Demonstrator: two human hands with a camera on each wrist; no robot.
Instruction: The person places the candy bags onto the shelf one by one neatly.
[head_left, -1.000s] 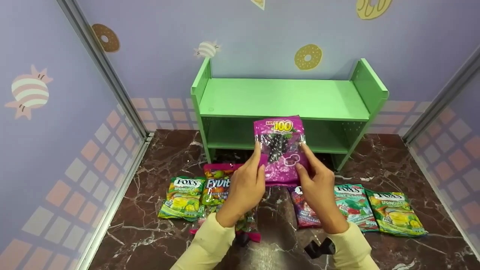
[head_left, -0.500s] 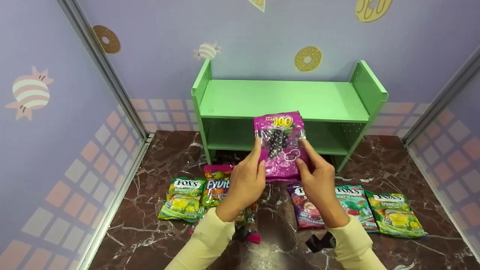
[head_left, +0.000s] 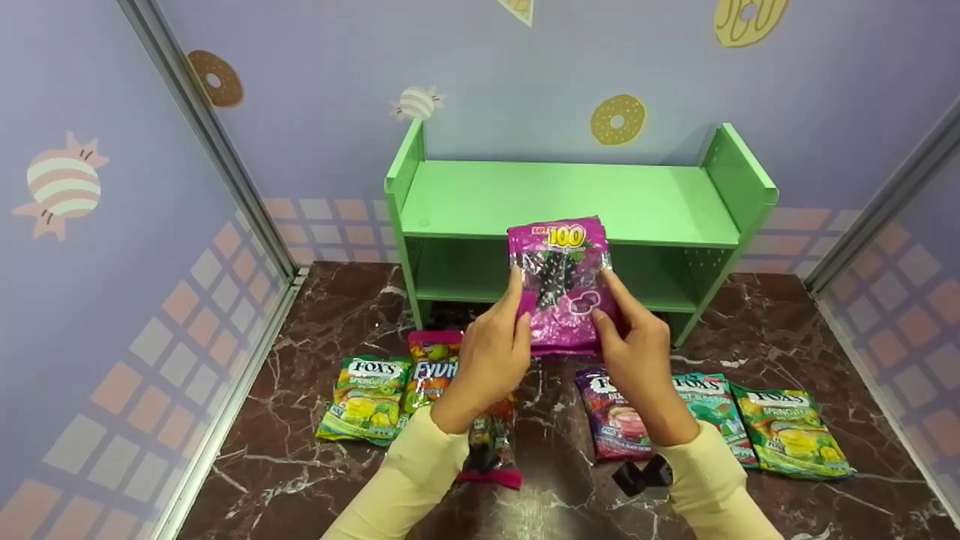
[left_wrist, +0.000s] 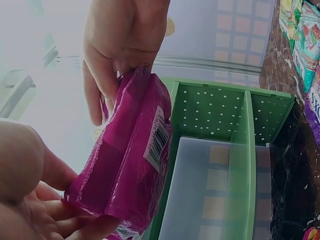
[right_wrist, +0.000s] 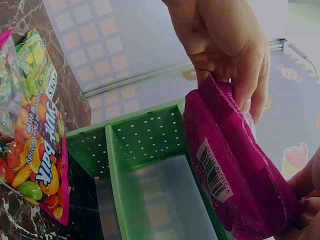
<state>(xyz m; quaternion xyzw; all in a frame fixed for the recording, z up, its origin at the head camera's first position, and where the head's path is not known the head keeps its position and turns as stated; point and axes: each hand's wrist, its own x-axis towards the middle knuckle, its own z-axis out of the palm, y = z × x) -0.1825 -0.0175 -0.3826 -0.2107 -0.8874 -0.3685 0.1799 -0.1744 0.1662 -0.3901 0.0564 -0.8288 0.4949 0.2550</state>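
Observation:
Both hands hold a purple LOT 100 candy bag upright in front of the green shelf. My left hand grips its left edge, thumb on the front. Its right edge is gripped by my right hand in the same way. In the left wrist view the bag's barcoded back shows, with the right hand at the far end. The right wrist view also shows the back, the left hand above and part of the right hand at the lower right edge.
Left on the dark marble surface lie a yellow-green Fox's bag and a colourful fruit candy bag. On the right lie a purple Fox's bag, a teal one and another yellow-green one. Patterned walls surround the shelf.
Both hands have raised the purple candy bag slightly, so its top overlaps more of the upper shelf in the head view. The grip is the same.

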